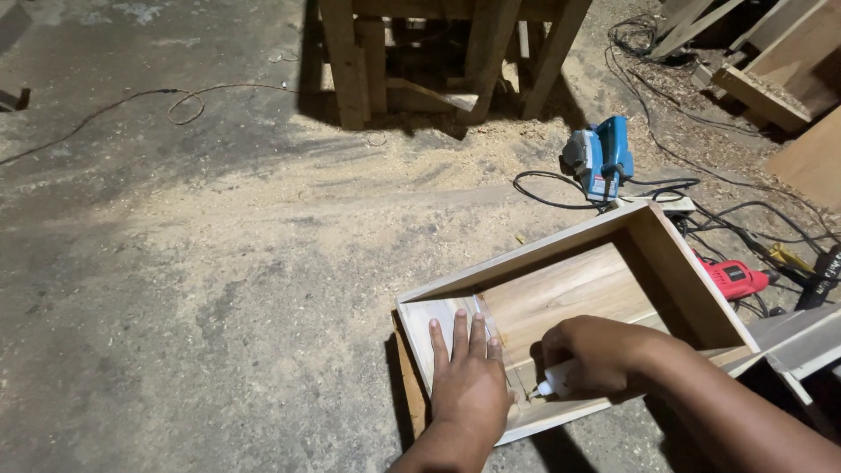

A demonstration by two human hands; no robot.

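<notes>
An open wooden box frame (674,263) lies on the dusty concrete floor at the lower right. My left hand (469,377) rests flat, fingers apart, on the pale board at the box's near left corner. My right hand (596,355) is inside the box, closed around a small white glue bottle (554,382). The bottle's nozzle points left toward the joint next to my left hand. Most of the bottle is hidden in my fist.
A blue electric planer (600,158) sits beyond the box among black cables (666,188). A red power tool (734,278) lies to the right. Wooden bench legs (350,61) stand at the top centre, boards (780,70) at the top right. Sawdust covers the floor.
</notes>
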